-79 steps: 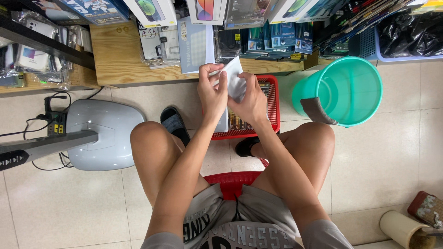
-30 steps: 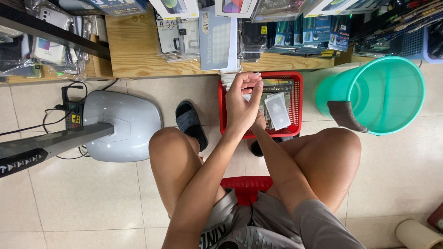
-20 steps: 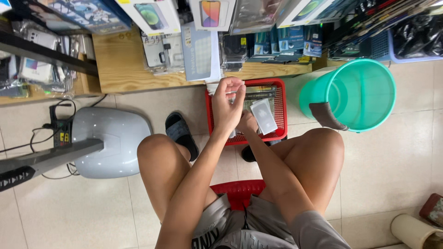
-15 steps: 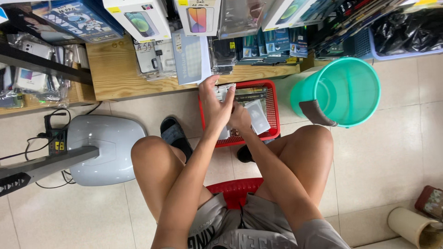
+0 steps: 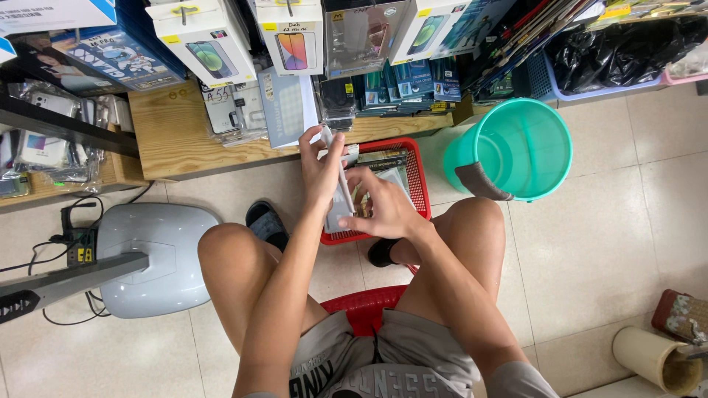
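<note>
Teal bucket (image 5: pixel 516 147) on tiled floor (image 5: pixel 627 243) — grey fan base (image 5: pixel 151 258), wooden shelf (image 5: pixel 177 136).

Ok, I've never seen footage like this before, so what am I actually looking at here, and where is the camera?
There is no machine here: a person is working with two bare hands. The one picture comes from a camera worn on that person's head, looking down, so you see their own arms, knees and shorts from above. They sit on a red stool on a tiled floor. The left hand and the right hand together hold a flat pale packet above a red basket that holds more packets. Beside it stands a teal bucket, to the left a grey fan base, and ahead a low wooden shelf under hanging boxes of phone accessories.
</note>
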